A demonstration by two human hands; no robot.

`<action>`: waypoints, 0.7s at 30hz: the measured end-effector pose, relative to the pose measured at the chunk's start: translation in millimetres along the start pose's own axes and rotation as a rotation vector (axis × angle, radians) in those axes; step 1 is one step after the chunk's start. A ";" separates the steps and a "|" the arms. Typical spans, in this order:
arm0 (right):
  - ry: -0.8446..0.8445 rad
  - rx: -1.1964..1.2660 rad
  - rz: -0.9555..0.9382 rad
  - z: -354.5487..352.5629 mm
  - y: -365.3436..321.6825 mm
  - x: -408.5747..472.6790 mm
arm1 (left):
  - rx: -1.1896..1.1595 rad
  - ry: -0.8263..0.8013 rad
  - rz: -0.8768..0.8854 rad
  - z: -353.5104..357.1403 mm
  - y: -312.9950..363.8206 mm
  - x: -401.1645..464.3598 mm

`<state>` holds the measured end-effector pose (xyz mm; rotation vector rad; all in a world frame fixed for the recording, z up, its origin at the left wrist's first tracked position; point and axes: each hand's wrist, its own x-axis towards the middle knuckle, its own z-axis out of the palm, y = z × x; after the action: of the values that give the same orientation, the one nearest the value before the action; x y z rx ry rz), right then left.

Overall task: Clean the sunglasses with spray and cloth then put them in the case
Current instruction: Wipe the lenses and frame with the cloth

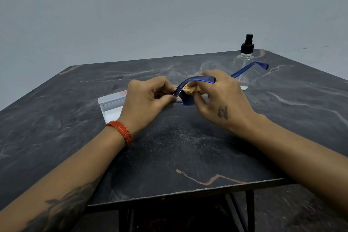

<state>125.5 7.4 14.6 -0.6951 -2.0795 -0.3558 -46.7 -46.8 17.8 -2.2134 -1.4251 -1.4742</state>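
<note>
A dark charcoal marble pattern with pale grey and rust-brown veins is shown by the worktop [169, 156]. Translucent cobalt blue is seen in the sunglasses [195, 81] at the centre. A pale peach-tan cloth [190, 89] is seen bunched against the blue lens. At two o'clock, a clear spray bottle [244, 66] with a black pump top is seen. At nine o'clock of the sunglasses, a white case [111, 105] with small red lettering is shown. An orange-red bracelet [120, 132] is worn on the left wrist. The wall [131, 15] is plain blue-grey.
</note>
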 end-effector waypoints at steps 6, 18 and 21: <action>-0.072 0.113 -0.007 -1.4 -3.8 -0.9 | 0.021 -0.009 -0.022 0.0 -5.2 -0.2; -0.043 0.099 0.009 1.1 0.0 -0.1 | -0.032 -0.001 -0.013 -1.2 -0.8 0.6; -0.017 0.121 0.033 -0.6 0.5 0.4 | -0.022 0.006 -0.002 -0.8 -0.3 -0.1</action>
<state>126.1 7.7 15.3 -0.6613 -2.0846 -0.2045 -47.5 -47.1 18.0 -2.2196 -1.4164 -1.5028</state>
